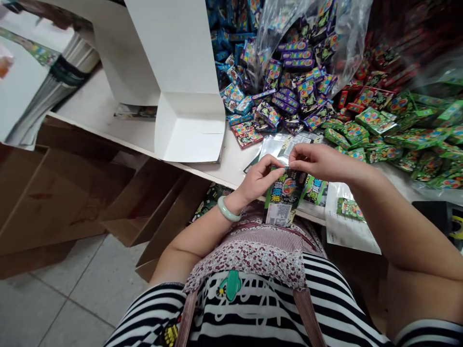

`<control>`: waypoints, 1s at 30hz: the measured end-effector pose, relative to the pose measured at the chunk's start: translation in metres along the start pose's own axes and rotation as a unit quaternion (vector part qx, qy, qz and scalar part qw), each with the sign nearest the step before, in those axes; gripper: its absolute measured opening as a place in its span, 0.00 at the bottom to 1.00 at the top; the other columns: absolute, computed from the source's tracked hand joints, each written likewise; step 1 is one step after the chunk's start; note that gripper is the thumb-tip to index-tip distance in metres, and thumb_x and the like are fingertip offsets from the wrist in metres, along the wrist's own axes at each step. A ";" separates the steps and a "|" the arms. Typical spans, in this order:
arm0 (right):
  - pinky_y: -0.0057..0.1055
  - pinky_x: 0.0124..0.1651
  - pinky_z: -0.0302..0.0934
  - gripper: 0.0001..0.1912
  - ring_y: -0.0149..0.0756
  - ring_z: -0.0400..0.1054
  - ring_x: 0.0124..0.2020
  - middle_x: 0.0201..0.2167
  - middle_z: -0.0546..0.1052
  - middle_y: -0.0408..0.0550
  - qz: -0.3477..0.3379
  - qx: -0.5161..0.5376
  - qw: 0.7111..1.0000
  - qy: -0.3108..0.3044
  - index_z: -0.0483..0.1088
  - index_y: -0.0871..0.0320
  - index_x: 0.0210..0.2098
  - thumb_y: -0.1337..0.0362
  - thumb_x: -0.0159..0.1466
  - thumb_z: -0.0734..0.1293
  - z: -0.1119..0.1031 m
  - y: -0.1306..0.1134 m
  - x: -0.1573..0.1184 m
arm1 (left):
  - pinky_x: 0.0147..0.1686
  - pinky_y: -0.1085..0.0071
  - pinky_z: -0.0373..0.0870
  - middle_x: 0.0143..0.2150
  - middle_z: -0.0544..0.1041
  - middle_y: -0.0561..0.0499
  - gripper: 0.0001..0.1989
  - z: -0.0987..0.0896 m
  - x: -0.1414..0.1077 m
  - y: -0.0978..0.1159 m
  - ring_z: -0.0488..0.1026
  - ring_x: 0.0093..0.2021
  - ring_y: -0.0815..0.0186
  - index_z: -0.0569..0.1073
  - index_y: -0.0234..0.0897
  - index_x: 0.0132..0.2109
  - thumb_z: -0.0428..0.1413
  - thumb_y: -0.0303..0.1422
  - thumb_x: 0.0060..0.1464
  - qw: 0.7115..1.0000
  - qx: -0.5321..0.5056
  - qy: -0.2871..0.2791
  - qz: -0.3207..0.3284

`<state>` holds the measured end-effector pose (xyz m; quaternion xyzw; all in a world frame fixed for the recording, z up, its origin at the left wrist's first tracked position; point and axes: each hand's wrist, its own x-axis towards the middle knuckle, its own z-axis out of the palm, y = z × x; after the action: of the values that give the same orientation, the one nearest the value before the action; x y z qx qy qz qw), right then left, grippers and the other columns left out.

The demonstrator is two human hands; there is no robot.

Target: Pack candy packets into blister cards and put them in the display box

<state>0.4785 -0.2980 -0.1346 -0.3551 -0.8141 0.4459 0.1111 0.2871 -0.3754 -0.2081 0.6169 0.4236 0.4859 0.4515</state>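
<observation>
A black printed pouch [284, 193] with green and blue lettering hangs at the table's front edge, close to my apron. My left hand [258, 178], a pale bangle on its wrist, pinches the pouch's top edge. Right beside it, my right hand [313, 159] pinches the same edge, thumb and fingertips together. The two hands nearly touch. Behind them lie more flat pouches [275, 144] with clear, shiny parts. Another printed pouch [314, 190] is partly hidden below my right hand. Whether the pouch in my hands has anything inside, I cannot tell.
Small candy boxes lie heaped by colour: blue and purple ones [285, 91], red ones [372, 96], green ones [408, 140]. An open white carton [191, 130] stands left of my hands. Brown cardboard boxes [68, 193] sit below the table. A white sheet [350, 236] overhangs the edge.
</observation>
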 end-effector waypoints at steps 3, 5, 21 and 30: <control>0.30 0.29 0.53 0.10 0.30 0.61 0.25 0.22 0.71 0.41 -0.003 -0.010 1.000 0.008 0.68 0.54 0.27 0.57 0.60 0.69 0.002 0.002 0.001 | 0.38 0.66 0.66 0.34 0.72 0.52 0.15 0.005 0.000 -0.002 0.68 0.36 0.66 0.71 0.40 0.39 0.64 0.45 0.54 0.999 0.018 0.026 -0.003; 0.30 0.29 0.54 0.09 0.31 0.62 0.25 0.23 0.72 0.41 -0.003 -0.014 1.000 0.014 0.68 0.54 0.28 0.57 0.60 0.69 0.004 0.003 0.001 | 0.38 0.66 0.66 0.35 0.73 0.52 0.16 0.009 0.000 -0.004 0.69 0.36 0.66 0.71 0.40 0.39 0.66 0.44 0.52 0.998 0.034 0.045 -0.002; 0.29 0.28 0.63 0.19 0.32 0.68 0.27 0.26 0.74 0.44 0.159 0.310 0.937 0.030 0.71 0.56 0.29 0.48 0.50 0.75 0.019 0.031 -0.008 | 0.43 0.64 0.77 0.43 0.79 0.45 0.20 -0.003 -0.036 0.004 0.77 0.43 0.62 0.73 0.37 0.50 0.61 0.46 0.58 0.992 -0.089 -0.081 -0.048; 0.31 0.31 0.66 0.23 0.33 0.67 0.28 0.27 0.75 0.44 0.147 0.288 0.934 0.154 0.75 0.51 0.30 0.41 0.48 0.77 0.024 0.052 -0.033 | 0.52 0.60 0.74 0.46 0.78 0.47 0.14 -0.152 -0.003 0.035 0.76 0.48 0.60 0.73 0.41 0.52 0.57 0.38 0.61 0.919 0.269 0.255 0.136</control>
<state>0.5159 -0.3178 -0.1855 -0.4877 -0.5628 0.6122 0.2658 0.1401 -0.3647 -0.1567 0.6220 0.5508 0.5515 0.0746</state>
